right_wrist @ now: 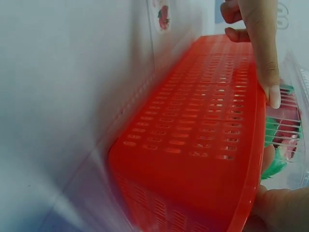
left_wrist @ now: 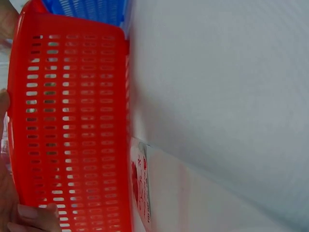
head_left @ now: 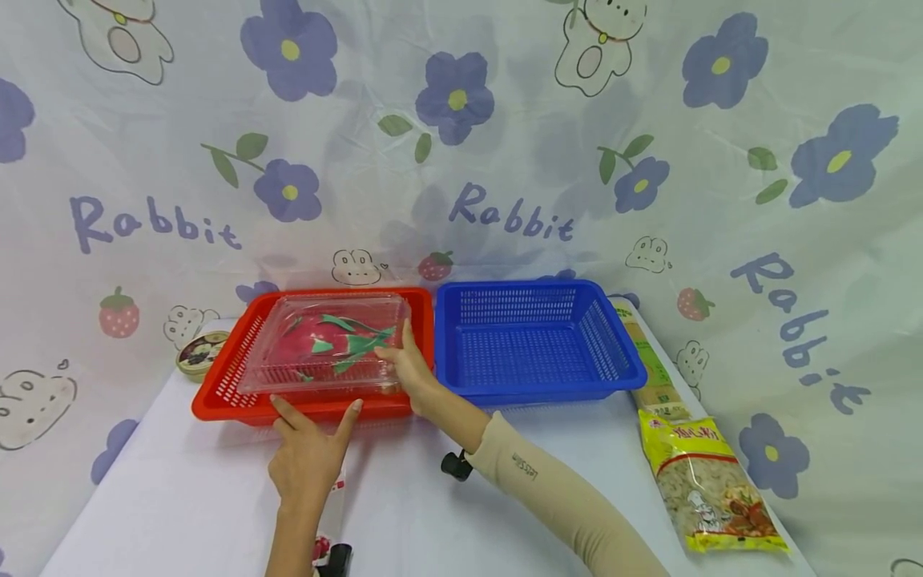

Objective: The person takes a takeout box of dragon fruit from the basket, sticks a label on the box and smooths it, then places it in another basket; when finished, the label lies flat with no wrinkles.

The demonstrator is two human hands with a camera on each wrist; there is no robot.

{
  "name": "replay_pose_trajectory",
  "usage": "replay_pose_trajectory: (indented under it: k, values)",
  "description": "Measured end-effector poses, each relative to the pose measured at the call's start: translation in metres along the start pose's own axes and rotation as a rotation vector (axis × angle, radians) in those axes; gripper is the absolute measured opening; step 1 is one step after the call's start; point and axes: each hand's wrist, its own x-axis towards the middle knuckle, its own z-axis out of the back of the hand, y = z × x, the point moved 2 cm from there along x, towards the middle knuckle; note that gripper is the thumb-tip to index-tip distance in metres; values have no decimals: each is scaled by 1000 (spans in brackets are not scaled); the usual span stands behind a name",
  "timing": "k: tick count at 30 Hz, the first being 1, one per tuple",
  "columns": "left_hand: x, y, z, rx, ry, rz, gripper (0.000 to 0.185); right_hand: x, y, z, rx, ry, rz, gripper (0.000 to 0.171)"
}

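In the head view a clear plastic box [head_left: 259,365] lies in the red basket [head_left: 216,393], with a pink-and-green dragon fruit [head_left: 292,343] showing through it. My right hand [head_left: 414,377] grips the box at its right side, thumb over the top and a finger along the edge. The left hand [head_left: 310,457] is at the basket's front rim; its extended index finger reaches the box's lower front edge and its thumb points toward the rim. In the right wrist view, the left hand's finger [right_wrist: 268,72] crosses the red rim while other fingers curl outside the basket.
A blue basket [head_left: 519,395] stands right beside the red one. To its right lie a yellow food bag [head_left: 710,489] and a green-and-tan packet [head_left: 652,369]. An oval tin [head_left: 202,353] sits left of the red basket. A white packet [head_left: 333,513] lies partly behind the left forearm.
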Motion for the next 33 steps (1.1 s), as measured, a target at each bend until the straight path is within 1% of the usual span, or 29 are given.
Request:
replay_pose_trajectory:
  k: [11, 19, 25, 33]
  values:
    - [1, 1, 0, -5, 3, 5, 132, -6, 2, 6, -13, 0, -4, 85]
    - [2, 1, -1, -2, 26, 18, 133, -12, 5, 12, -25, 4, -2, 85]
    - [1, 2, -2, -4, 42, 26, 133, -12, 8, 18, -18, 11, 5, 85]
    - [1, 1, -1, -3, 38, 24, 133, -17, 8, 25, -16, 7, 17, 86]
